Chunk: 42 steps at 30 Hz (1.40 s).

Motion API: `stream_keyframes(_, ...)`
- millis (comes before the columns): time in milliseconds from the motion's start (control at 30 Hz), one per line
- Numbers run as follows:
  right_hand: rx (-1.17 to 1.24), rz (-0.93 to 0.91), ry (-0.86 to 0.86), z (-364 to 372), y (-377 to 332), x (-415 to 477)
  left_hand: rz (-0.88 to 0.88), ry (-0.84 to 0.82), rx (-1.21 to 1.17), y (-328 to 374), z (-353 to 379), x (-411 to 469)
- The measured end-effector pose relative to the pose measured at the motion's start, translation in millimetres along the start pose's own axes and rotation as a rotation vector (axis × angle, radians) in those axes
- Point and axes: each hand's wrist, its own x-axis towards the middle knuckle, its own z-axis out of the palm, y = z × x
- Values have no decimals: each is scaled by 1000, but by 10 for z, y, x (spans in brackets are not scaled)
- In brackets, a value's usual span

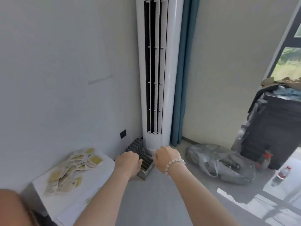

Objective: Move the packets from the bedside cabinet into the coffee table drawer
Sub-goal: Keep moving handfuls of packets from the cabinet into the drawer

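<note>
Packets (74,168) heaped on white bedside cabinet (91,199), low and left of both hands, pile running front-left to back-right. Left hand (128,162) nearer, curled shut; right hand (167,158), beaded bracelet at wrist, likewise clenched. Contents of either fist: cannot tell, palms turned away. Both held out in front over floor, ahead of ribbed grey rack (143,159) at foot of tower air conditioner (157,70). Coffee table drawer not in view. Packet count unreadable, edges blurred.

a home room: standing air conditioner (158,70), blue curtain (184,79), white bedside cabinet (78,198).
</note>
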Motion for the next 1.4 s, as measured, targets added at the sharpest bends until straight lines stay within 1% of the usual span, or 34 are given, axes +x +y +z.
stream_keyframes(100, 5, -119, -14, -28, -135, 396, -93, -8, 12, -195, -91, 129)
stream_keyframes(167, 17, -165, 1, -57, -179, 590, -141, -2, 6, -301, -116, 211)
stream_keyframes(233, 30, -215, 12, -67, -238, 882, -224, 9, -9, -454, -144, 343)
stream_keyframes(400, 26, -347, -22, -6, -411, 1446, -370, 13, -16, -749, -122, 569)
stream_keyframes(500, -10, -444, -63, 93, -614, 1641, -458, -29, -4, -906, -53, 562)
stream_keyframes(667, -43, -620, -96, 252, -1099, 1805, -610, -70, -63, -1253, 85, 467)
stream_keyframes(833, -88, -737, -93, 353, -1539, 2083, -726, -52, -93, -1697, 151, 466)
stream_keyframes(967, -114, -745, -112, 476, -1742, 2371, -761, -87, -109, -2008, 281, 614)
stream_keyframes(1133, -150, -687, -146, 607, -1987, 2955, -724, -97, -150, -2503, 442, 1073)
stream_keyframes(1300, -155, -662, -222, 721, -2540, 3544, -752, -96, -234, -3233, 618, 1454)
stream_keyframes(1400, -150, -630, -293, 906, -2893, 3850, -771, -138, -290, -3675, 837, 1585)
